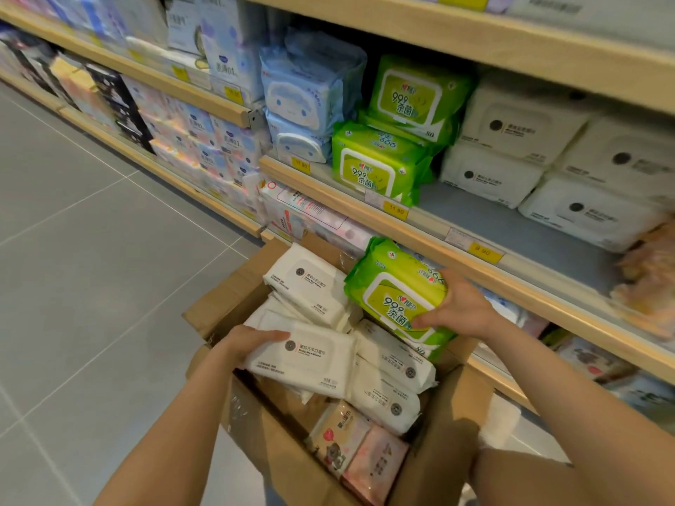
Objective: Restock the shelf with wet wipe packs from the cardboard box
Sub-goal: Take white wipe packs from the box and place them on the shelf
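Landmark: the cardboard box (255, 297) stands open on the grey floor tiles (91, 250), right against the shelving; every place below is given from it.
Your right hand (461, 308): over the box's far right corner, thumb and fingers clamped round the edge of a green wipe pack (396, 292). You hold that pack tilted, label toward you, above the box's rim and below the shelf edge (431, 235).
Your left hand (252, 343): at the box's left wall, thumb over the top and fingers curled round the end of a white wipe pack (303, 359). This pack lies flat on top of the others in the box.
Inside the box: more white packs (392, 363) piled loosely at different angles, one of them leaning toward the far wall. In the near corner sit two small pinkish packs (359, 451) side by side.
Shelf above the box: straight up from the far right corner, green packs on the shelf (380, 166) stand stacked. To the right of them are rows of white shelf packs (511, 147), with a bare strip of shelf board in front. To the left of the green ones are blue packs (310, 93).
Price tags (396, 210): yellow, fixed along the shelf edge over the box.
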Tool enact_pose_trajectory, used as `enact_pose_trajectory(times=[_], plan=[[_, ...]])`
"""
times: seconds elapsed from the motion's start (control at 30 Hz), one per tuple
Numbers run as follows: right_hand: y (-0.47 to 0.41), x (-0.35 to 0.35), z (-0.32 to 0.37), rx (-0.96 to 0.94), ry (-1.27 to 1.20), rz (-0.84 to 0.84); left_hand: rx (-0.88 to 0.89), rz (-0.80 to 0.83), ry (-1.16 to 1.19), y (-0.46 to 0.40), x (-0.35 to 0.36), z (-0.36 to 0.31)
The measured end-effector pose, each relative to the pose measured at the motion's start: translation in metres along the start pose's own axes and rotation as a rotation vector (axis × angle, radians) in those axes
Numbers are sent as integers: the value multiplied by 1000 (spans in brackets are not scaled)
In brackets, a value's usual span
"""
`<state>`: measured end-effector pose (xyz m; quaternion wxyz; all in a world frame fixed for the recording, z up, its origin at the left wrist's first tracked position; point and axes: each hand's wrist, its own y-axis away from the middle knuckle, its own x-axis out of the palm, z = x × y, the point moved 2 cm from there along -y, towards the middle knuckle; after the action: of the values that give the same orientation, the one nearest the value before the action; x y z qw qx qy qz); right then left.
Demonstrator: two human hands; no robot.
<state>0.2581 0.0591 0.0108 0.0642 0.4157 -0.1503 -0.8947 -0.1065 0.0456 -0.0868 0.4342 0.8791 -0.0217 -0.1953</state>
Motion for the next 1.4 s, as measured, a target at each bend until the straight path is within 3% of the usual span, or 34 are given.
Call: enact_pose_trajectory(times=[0.2, 0.4, 0.77, 0.97, 1.23, 1.4], plan=[[8, -10, 7, -19, 7, -36, 175, 58, -128, 8, 34, -14], [7, -4, -9, 0, -8, -65, 204, 26, -299, 4, 45, -12], [16, -22, -7, 42, 0, -87, 353, -24, -220, 22, 49, -8], [29, -57, 33, -14, 77, -215, 461, -7, 4, 62, 14, -25], [11, -119, 111, -84, 229, -494, 655, -23, 311, 92, -32, -105], [-40, -132, 147, -114, 344, -579, 725, -85, 341, 68, -46, -151]])
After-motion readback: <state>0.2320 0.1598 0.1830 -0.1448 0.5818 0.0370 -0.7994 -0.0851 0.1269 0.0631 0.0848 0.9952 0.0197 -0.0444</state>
